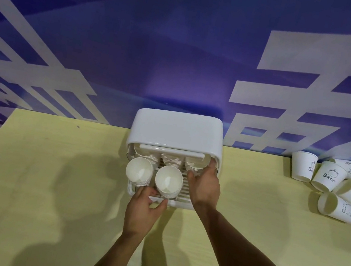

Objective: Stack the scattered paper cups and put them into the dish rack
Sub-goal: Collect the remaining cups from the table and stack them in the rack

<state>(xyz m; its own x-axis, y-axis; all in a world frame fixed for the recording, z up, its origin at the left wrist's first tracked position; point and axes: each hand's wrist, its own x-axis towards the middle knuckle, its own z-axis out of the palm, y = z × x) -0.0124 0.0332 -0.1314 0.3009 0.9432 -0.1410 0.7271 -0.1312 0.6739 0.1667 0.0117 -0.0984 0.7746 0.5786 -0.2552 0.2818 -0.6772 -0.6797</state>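
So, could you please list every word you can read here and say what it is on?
"Bear": on a paper cup in the pile at far right.
"Be": on the cup beside it, with the rest hidden.
Large white characters on the blue wall: cropped, unreadable.
Other cups: prints too blurred.

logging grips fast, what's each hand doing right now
left hand: grips the dish rack by its front rim
right hand: grips the cup stack at the rack's right
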